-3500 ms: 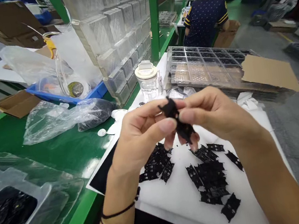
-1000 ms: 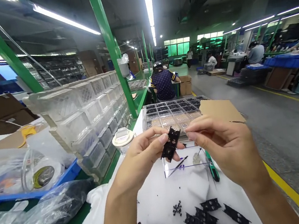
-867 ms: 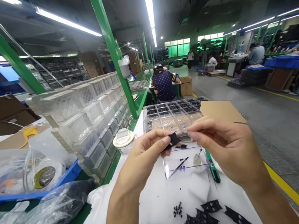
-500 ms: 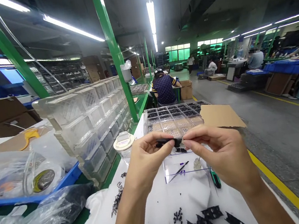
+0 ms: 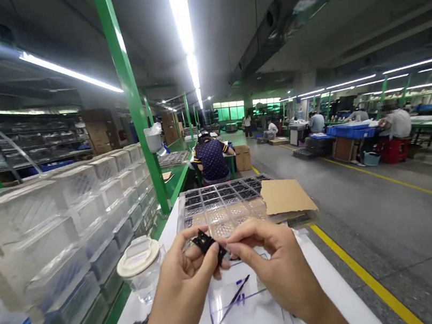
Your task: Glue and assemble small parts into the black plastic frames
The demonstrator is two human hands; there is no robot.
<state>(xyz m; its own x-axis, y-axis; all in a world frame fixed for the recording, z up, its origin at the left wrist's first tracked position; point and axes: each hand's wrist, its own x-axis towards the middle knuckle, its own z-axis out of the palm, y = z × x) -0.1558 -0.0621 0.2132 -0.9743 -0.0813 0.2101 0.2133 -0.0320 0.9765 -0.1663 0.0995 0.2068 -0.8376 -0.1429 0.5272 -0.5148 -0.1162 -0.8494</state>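
Both hands pinch one small flat black plastic part: left hand grips its upper-left end, right hand its lower-right. Its long axis slants down toward the right grip.

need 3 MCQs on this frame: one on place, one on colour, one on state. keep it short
1. Where does the flat brown cardboard sheet lie?
A. on the clear compartment tray
B. under the jar
C. on the floor

2. What colour is the small plastic part held up in both hands?
A. white
B. black
C. green

3. How is the small clear plastic jar with the cream lid?
A. tipped over
B. lid off
C. upright, lid on

Answers: 1 A, the sheet covers the tray's right side. 2 B, the part is black between the left hand and right hand fingers. 3 C, the jar stands capped beside the left hand.
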